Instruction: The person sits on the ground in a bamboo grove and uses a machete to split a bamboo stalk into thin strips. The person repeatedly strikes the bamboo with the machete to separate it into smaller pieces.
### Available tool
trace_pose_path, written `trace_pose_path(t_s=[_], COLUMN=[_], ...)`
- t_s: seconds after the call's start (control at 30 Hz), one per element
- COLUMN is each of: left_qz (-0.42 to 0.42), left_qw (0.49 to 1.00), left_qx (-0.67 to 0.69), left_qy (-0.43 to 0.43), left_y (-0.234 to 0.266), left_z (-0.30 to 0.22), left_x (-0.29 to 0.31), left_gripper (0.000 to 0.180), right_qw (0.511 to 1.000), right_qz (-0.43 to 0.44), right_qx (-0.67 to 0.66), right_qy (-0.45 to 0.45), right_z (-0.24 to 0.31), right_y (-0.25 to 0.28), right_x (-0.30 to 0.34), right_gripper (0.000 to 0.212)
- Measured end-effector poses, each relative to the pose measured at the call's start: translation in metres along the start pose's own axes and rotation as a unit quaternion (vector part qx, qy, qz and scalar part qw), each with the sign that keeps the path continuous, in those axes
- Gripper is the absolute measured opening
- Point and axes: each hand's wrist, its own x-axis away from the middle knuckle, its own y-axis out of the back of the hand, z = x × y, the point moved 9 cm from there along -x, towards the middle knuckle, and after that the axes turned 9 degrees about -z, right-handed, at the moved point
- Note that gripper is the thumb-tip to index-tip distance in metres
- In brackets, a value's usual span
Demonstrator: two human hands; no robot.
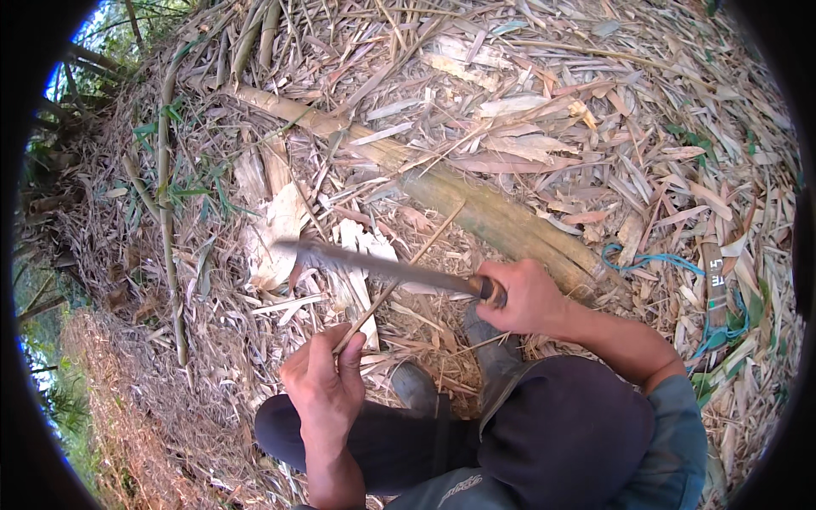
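My left hand [323, 382] pinches the near end of a thin bamboo stick [440, 229] between thumb and fingers. From there the stick slants up and away to the right. My right hand [529, 297] is wrapped round the wooden handle of a machete [357, 260], whose long dark blade points left. Blade and stick cross in front of my knees; whether they touch, I cannot tell. Just beyond my right hand lies a thick bamboo pole [501, 217], running from the far left to the near right.
Dry leaves and pale wood chips [285, 225] litter the ground. My boots [415, 387] are below the blade. On the right, blue cord [659, 257] is tied to a flat wooden piece [714, 289]. A slim upright-looking stalk [166, 195] lies left, with green plants beyond.
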Motion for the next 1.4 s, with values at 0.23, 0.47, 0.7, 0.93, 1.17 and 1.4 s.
trace_pose_path(t_s=[0.23, 0.47, 0.7, 0.93, 1.17, 1.4], left_qz=[-0.023, 0.004, -0.018, -0.013, -0.036, -0.044], left_qw=[0.998, 0.997, 0.997, 0.993, 0.992, 0.991], left_qx=[0.051, 0.044, 0.074, 0.075, 0.095, 0.11], left_qy=[0.023, 0.068, -0.023, 0.094, 0.078, 0.07], left_y=[0.0, -0.004, -0.009, -0.007, -0.006, -0.006], left_z=[0.006, 0.026, 0.003, 0.033, 0.034, 0.034], left_x=[0.005, 0.01, 0.023, 0.024, 0.029, 0.027], left_gripper=[0.013, 0.015, 0.015, 0.016, 0.01, 0.009], right_qw=[0.991, 0.991, 0.996, 0.994, 0.999, 0.986], right_qz=[0.035, -0.005, 0.056, 0.021, -0.016, 0.017], right_qx=[-0.07, 0.079, -0.026, 0.064, 0.046, 0.139], right_qy=[0.113, -0.111, 0.063, -0.083, -0.015, -0.095], right_z=[0.054, -0.063, 0.021, -0.05, -0.015, -0.064], right_y=[0.005, 0.004, -0.007, -0.013, -0.017, -0.013], right_x=[0.004, -0.012, 0.005, -0.015, 0.002, 0.0], right_gripper=[0.028, 0.028, 0.024, 0.025, 0.028, 0.035])
